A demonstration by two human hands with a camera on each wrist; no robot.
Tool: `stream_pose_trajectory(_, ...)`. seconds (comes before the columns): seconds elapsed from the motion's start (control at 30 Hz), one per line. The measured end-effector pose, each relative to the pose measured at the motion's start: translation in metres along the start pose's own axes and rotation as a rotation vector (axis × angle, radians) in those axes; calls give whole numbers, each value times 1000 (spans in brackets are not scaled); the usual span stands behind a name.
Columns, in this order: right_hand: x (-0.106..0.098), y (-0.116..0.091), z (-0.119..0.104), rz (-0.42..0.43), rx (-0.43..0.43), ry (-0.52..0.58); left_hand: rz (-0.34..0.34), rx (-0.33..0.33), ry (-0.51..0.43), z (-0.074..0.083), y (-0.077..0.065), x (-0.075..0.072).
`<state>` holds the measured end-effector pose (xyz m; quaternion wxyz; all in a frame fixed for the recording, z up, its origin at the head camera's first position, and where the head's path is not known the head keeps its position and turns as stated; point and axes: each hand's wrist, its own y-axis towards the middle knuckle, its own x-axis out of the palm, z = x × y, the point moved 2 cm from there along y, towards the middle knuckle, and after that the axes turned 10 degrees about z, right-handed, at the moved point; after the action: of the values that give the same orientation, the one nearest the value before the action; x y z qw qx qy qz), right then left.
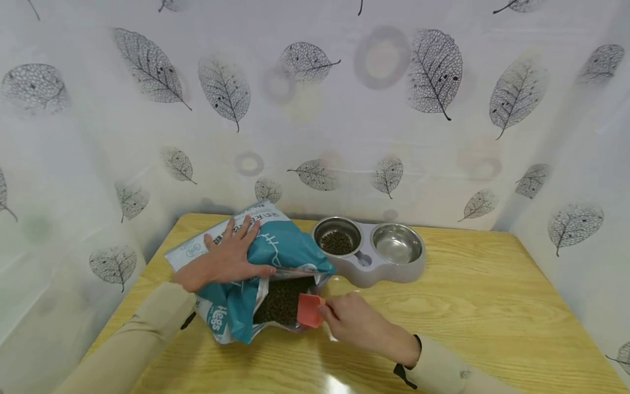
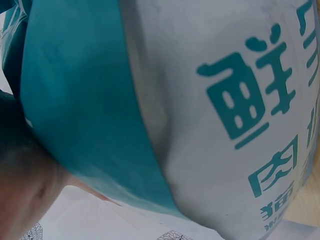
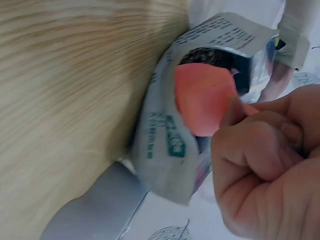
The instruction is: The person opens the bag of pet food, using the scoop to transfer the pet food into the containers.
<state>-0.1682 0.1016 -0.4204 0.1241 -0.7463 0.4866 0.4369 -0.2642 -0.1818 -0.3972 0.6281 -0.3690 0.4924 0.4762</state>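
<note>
A teal and white bag of kibble (image 1: 290,241) lies on its side on the table, its mouth open toward the front. Brown kibble (image 1: 280,301) shows inside it. My left hand (image 1: 228,257) rests on top of the bag with fingers spread. In the left wrist view the bag's printed side (image 2: 190,100) fills most of the picture. My right hand (image 1: 361,323) grips the handle of a red scoop (image 1: 309,310), whose blade is at the right edge of the bag's mouth. The right wrist view shows curled fingers (image 3: 260,150) around the handle; what the scoop (image 3: 205,97) carries is hidden.
Behind the bag stands a grey double feeder (image 1: 366,273). Its left steel bowl (image 1: 337,221) holds some kibble, while the right steel bowl (image 1: 398,243) shows bare metal. Leaf-patterned sheeting (image 1: 315,109) surrounds the wooden table (image 1: 482,306) at the back and sides.
</note>
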Motion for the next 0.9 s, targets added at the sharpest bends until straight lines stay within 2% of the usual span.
stream_pose_trajectory(0.07, 2, 2, -3, 11, -2, -14, 0, 0, 0, 0, 0, -1)
stream_pose_trajectory(0.17, 6, 5, -3, 2, 42, 16, -1, -1, 0, 1, 0, -1)
stream_pose_trajectory(0.43, 21, 3, 10, -56, 234, 272, -5, 1, 2, 2, 0, -2)
stream_pose_trajectory(0.73, 31, -12, 23, -111, 455, 623, -6, -4, -3, 3, 0, -2)
stream_pose_trajectory(0.9, 30, -20, 27, -116, 497, 722, -8, -4, 1, 2, 0, -1)
